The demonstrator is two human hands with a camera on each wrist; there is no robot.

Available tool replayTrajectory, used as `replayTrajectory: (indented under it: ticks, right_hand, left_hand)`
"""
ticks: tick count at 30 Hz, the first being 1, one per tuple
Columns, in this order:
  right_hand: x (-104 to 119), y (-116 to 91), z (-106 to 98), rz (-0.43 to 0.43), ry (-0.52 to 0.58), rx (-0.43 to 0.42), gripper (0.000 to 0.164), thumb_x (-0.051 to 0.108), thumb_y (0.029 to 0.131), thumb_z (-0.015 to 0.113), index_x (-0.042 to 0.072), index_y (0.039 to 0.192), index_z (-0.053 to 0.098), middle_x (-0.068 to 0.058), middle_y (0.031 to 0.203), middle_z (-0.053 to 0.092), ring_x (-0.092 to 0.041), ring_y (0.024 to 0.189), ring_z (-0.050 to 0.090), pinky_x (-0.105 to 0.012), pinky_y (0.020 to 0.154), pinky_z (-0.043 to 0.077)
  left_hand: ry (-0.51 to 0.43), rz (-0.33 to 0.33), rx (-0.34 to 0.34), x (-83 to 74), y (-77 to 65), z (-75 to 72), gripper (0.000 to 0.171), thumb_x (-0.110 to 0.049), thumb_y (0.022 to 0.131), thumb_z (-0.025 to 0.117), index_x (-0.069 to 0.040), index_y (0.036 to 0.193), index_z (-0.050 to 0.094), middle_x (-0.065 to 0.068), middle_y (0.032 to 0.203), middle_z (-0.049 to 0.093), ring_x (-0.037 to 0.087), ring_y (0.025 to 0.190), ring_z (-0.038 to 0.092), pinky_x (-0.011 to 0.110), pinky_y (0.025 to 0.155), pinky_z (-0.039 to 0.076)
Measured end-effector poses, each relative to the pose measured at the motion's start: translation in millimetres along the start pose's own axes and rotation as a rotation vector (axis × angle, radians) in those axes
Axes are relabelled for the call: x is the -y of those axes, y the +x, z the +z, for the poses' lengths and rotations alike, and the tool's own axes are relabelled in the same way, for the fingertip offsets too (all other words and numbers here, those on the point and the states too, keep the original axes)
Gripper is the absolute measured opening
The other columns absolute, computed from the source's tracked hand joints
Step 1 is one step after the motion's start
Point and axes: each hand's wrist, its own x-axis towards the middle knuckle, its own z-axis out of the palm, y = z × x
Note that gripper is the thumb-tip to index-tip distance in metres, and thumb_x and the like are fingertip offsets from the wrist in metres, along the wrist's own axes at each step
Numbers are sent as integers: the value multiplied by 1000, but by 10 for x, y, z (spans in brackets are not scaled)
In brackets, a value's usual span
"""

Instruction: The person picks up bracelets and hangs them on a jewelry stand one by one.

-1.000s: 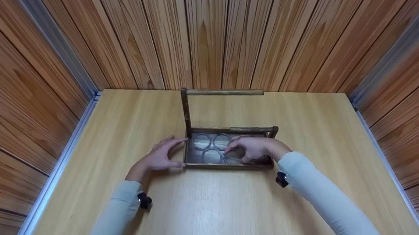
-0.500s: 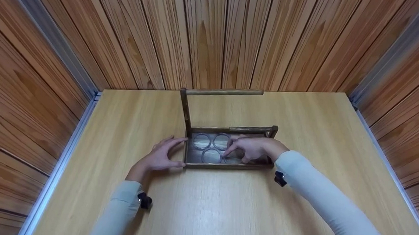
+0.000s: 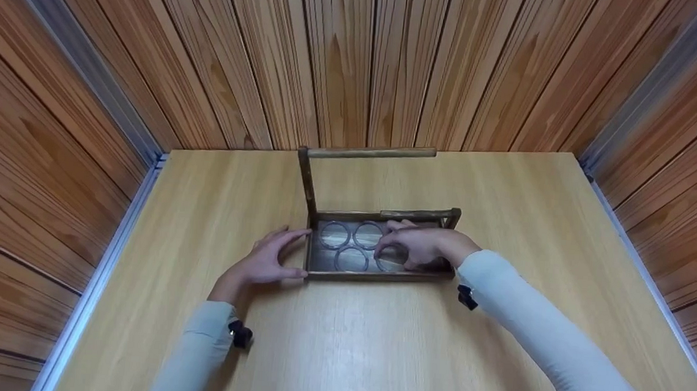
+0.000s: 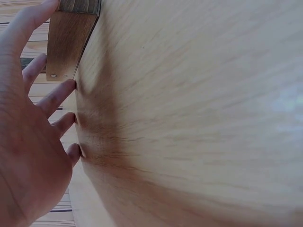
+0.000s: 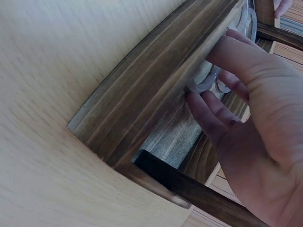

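A dark brown wooden box (image 3: 379, 278) with a raised wooden frame rests on the table. Inside it, several clear rings (image 3: 351, 260) lie flat on the floor of its left half. My right hand (image 3: 421, 248) reaches into the box, fingers and thumb bent down around another clear ring (image 5: 204, 85) near the front wall. In the right wrist view, part of that ring shows between thumb and fingertips. My left hand (image 3: 265, 262) is spread at the box's left end, thumb at the front corner and index finger at the back one. Its other fingertips rest on the table in the left wrist view.
A bar (image 3: 373, 153) juts right from the tall post at the box's back left corner. A shorter post (image 3: 455, 217) stands at the back right. The light wood table (image 3: 338, 348) meets plank-patterned walls (image 3: 336, 60) behind and on both sides.
Inside the box my right hand has shifted slightly, its index finger drawing back from a pointing pose to a bent one at the front ring. My left hand stays in place.
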Motion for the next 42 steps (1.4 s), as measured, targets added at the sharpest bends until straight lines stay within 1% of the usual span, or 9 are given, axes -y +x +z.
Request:
replayTrajectory:
  ticks: [4, 12, 18, 25, 30, 32, 36, 38, 42]
  right_hand:
    - [0, 14, 6, 5, -9, -6, 67, -1, 98, 78, 30, 155, 66, -17, 175, 36, -52, 171, 23, -71, 129, 45]
    - [-9, 50, 20, 7, -41, -17, 71, 1, 97, 81, 31, 158, 64, -17, 161, 43, -44, 155, 40, -65, 121, 53]
    - [-14, 82, 31, -2, -38, -10, 68, 5, 96, 84, 30, 156, 65, -17, 164, 42, -43, 156, 39, -64, 121, 53]
    - [-11, 105, -1, 20, -27, 7, 74, 1, 91, 82, 32, 155, 63, -15, 171, 38, -45, 162, 35, -69, 121, 52]
    - [-19, 102, -3, 32, -41, 3, 76, 2, 89, 83, 34, 155, 63, -13, 171, 39, -44, 162, 38, -68, 120, 53]
    - [-23, 89, -6, 39, -33, 4, 75, 3, 89, 83, 32, 155, 63, -15, 172, 39, -44, 162, 38, -68, 122, 52]
    - [-22, 48, -19, 71, 39, 18, 72, 3, 91, 82, 30, 155, 62, -20, 183, 29, -48, 171, 26, -72, 132, 41]
    - [-17, 33, -29, 93, 78, 22, 71, 4, 92, 81, 31, 155, 61, -20, 186, 26, -48, 173, 24, -71, 133, 37]
    - [-23, 23, -34, 103, 106, 13, 70, 8, 90, 82, 33, 152, 62, -20, 185, 27, -46, 170, 31, -70, 133, 37]
  left_hand:
    - [6, 10, 7, 5, 2, -13, 95, -54, 93, 88, -38, 174, 41, 16, 188, 28, 50, 178, 10, 86, 135, 7]
    - [7, 6, 8, 14, -9, -28, 95, -54, 93, 87, -38, 175, 40, 16, 189, 27, 50, 178, 10, 85, 136, 7]
    - [3, -8, 5, 23, -28, -24, 95, -53, 93, 88, -40, 174, 40, 16, 189, 25, 49, 178, 10, 85, 136, 6]
    - [3, 36, -8, 37, -34, -36, 95, -49, 93, 88, -33, 174, 42, 16, 186, 33, 51, 177, 10, 89, 134, 1]
    - [-6, 19, -4, 38, -48, -23, 95, -49, 93, 88, -35, 174, 41, 18, 188, 29, 51, 178, 9, 86, 136, 2]
    - [-7, 12, -4, 32, -50, -18, 94, -48, 93, 89, -37, 174, 42, 18, 188, 28, 51, 178, 9, 85, 136, 3]
    - [-8, 9, -1, 20, -43, -11, 93, -48, 93, 89, -38, 174, 42, 16, 189, 28, 50, 178, 9, 84, 137, 4]
    - [-4, 15, -1, 18, -39, -14, 93, -48, 93, 88, -37, 174, 42, 16, 188, 29, 50, 178, 9, 85, 137, 4]
    - [3, 17, 0, 25, -26, -14, 93, -49, 93, 87, -38, 174, 41, 16, 188, 28, 50, 178, 10, 84, 137, 5]
